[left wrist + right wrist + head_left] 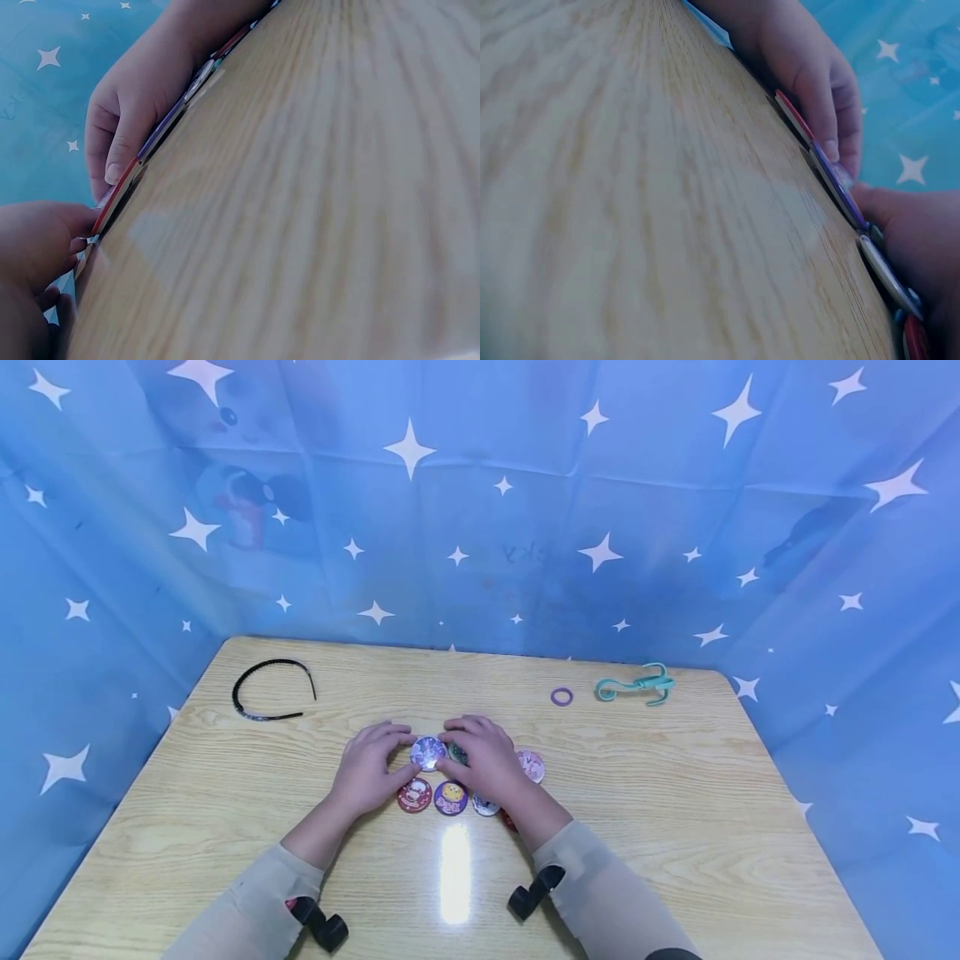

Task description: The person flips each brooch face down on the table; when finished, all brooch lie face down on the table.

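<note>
Both hands meet at a round blue-and-purple button badge lying on the table. The left hand holds its left edge between thumb and fingers, and the right hand holds its right edge the same way. A green badge lies partly hidden under the right hand. In front is a row with a red badge, a purple badge with a yellow figure and a white badge. A pink badge shows beyond the right wrist. In the right wrist view, the left hand's thumb points down behind the row.
On the wooden table, a black headband lies at the back left. A purple ring and a teal claw-shaped hair clip lie at the back right. A blue star-patterned curtain hangs behind the table.
</note>
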The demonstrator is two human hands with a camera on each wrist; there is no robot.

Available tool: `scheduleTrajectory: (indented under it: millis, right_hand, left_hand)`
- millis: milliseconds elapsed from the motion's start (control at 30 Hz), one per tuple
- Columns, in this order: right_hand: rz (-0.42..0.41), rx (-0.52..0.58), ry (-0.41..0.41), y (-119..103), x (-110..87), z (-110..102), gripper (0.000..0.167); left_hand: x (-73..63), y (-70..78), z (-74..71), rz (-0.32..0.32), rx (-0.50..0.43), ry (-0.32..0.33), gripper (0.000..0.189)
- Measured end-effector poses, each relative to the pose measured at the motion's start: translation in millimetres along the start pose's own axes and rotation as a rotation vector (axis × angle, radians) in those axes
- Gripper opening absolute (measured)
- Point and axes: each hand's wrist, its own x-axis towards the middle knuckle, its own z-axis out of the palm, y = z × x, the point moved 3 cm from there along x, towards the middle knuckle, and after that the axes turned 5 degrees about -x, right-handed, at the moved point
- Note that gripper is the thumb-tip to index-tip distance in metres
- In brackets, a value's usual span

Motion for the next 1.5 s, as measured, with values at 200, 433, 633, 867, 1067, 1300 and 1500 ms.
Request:
scheduleTrajectory:
  millis: [200, 433, 633, 867, 1067, 1300, 1500]
  right_hand:
    - [0.002, 0.047, 0.016, 0.0, 0.8, -0.4, 0.046]
    - [0.003, 0.108, 0.054, 0.7, 0.4, -0.7, 0.043]
    - [0.015, 0.155, 0.075, 2.7, -0.9, 0.6, 0.041]
    - [-0.008, 0.220, 0.149, 3.5, -0.8, -0.1, 0.036]
    - [-0.002, 0.268, 0.176, 4.0, -0.4, 0.3, 0.035]
    - [0.013, 0.295, 0.198, 4.2, 0.4, 0.7, 0.032]
    - [0.019, 0.322, 0.229, 4.5, 0.0, 1.0, 0.026]
  left_hand:
    - [-0.1, -1.6, 0.3, -0.013, -0.029, 0.004, 0.049]
    - [-0.2, -2.3, -1.1, -0.019, -0.069, 0.020, 0.045]
    - [-0.6, -2.5, -0.5, -0.005, -0.090, 0.043, 0.043]
    - [-0.3, -1.5, -1.8, 0.013, -0.130, 0.082, 0.039]
    - [-0.2, -1.2, -2.8, 0.000, -0.175, 0.098, 0.036]
    - [0.8, -1.8, -3.6, 0.002, -0.212, 0.122, 0.029]
    - [0.7, -3.1, -2.7, 0.019, -0.211, 0.146, 0.021]
